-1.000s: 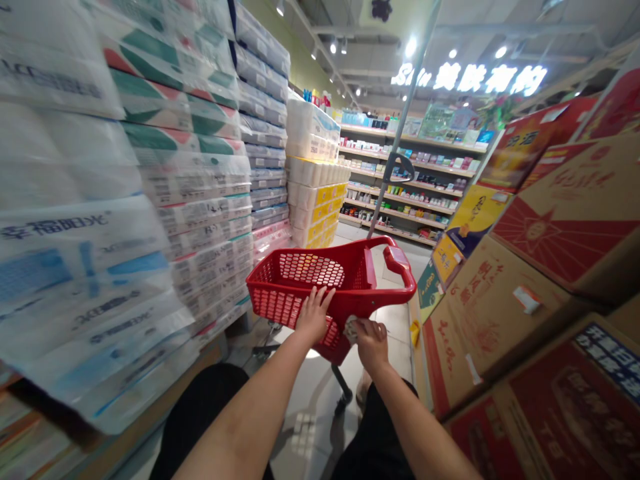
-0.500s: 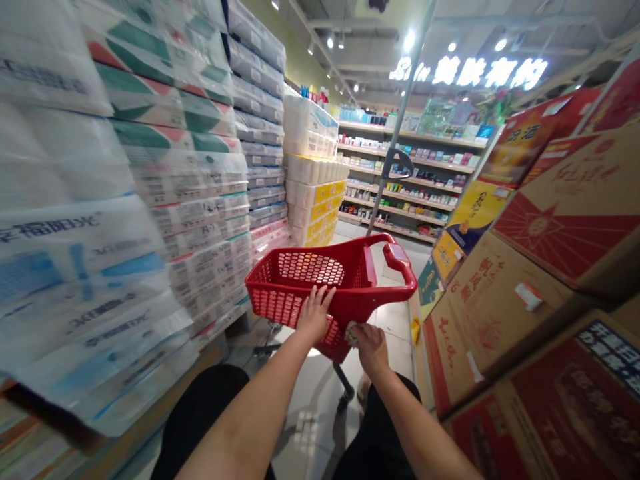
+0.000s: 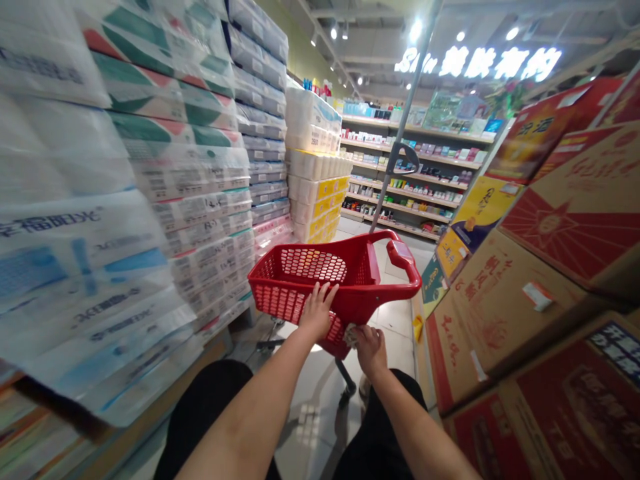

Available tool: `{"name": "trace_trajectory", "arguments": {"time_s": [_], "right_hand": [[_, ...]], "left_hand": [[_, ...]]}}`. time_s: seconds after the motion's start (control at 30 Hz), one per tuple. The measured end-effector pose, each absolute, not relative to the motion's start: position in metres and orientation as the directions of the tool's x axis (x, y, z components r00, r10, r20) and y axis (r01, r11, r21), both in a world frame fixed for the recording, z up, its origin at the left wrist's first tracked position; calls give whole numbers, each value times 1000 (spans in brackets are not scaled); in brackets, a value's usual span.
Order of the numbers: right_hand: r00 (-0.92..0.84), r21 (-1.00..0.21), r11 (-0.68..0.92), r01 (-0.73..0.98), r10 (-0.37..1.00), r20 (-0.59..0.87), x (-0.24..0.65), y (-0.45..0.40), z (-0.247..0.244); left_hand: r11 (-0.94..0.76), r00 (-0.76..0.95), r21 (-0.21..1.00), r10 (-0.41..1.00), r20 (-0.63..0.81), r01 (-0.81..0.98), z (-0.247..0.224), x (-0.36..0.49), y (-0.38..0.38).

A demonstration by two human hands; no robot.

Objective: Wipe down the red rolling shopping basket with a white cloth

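Observation:
A red plastic shopping cart (image 3: pixel 360 301) stands on the tiled floor in front of me, its handle toward the right. My left hand (image 3: pixel 318 312) lies on the near side of its basket, fingers spread over the upper edge. In my right hand (image 3: pixel 371 343) is a small crumpled cloth (image 3: pixel 351 335), pinched between the fingers and pressed against the red side panel low under the handle end. The palm side of both hands is hidden.
Tall stacks of wrapped tissue packs (image 3: pixel 200 167) rise close on the left. Cardboard boxes (image 3: pixel 510 300) are piled close on the right. A slanted metal pole (image 3: pixel 406 113) stands behind the cart, with stocked shelves (image 3: pixel 415 163) farther back.
The view has shifted slightly, so the cart appears a little farther right. Both hands remain at about the same places on it, the cloth still in my right hand.

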State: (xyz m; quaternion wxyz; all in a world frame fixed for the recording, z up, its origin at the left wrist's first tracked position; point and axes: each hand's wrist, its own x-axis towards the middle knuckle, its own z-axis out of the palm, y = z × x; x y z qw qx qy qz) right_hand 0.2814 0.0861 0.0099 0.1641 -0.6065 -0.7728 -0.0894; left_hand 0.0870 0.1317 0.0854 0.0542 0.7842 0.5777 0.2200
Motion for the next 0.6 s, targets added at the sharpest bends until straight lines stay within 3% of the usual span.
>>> {"name": "trace_trajectory", "arguments": {"time_s": [0.4, 0.6], "right_hand": [[-161, -54, 175, 983, 966, 203, 275, 84, 7], [-154, -66, 172, 983, 964, 218, 273, 84, 3]], "left_hand": [[-336, 234, 354, 924, 301, 873, 87, 88, 131], [-341, 235, 354, 922, 309, 871, 87, 88, 131]]}}
